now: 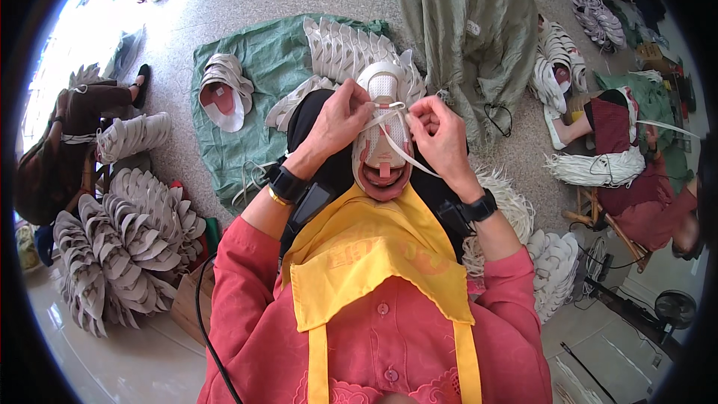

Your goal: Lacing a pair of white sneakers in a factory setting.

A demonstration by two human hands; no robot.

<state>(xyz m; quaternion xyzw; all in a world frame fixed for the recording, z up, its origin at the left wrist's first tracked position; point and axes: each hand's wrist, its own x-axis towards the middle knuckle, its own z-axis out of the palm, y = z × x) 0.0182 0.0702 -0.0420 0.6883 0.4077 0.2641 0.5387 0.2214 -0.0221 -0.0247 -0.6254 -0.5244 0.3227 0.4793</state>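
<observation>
A white shoe upper (381, 146) with reddish-pink lining rests on my lap, its toe pointing away from me and its heel opening toward me. A flat white shoelace (396, 146) crosses the eyelet area near the toe, and one length hangs down to the right. At the left edge of the upper, my left hand (336, 121) is closed, pinching the lace between thumb and fingers. My right hand (440, 138) is closed at the right edge, with its fingertips on the lace by the eyelets.
A green sheet (258, 37) on the floor carries a stack of uppers (224, 90) and a long row (340, 49). Piles of uppers (123, 243) lie at left. White laces (508, 198) bunch at right. Other people sit at both sides; a grey-green sack (464, 22) lies ahead.
</observation>
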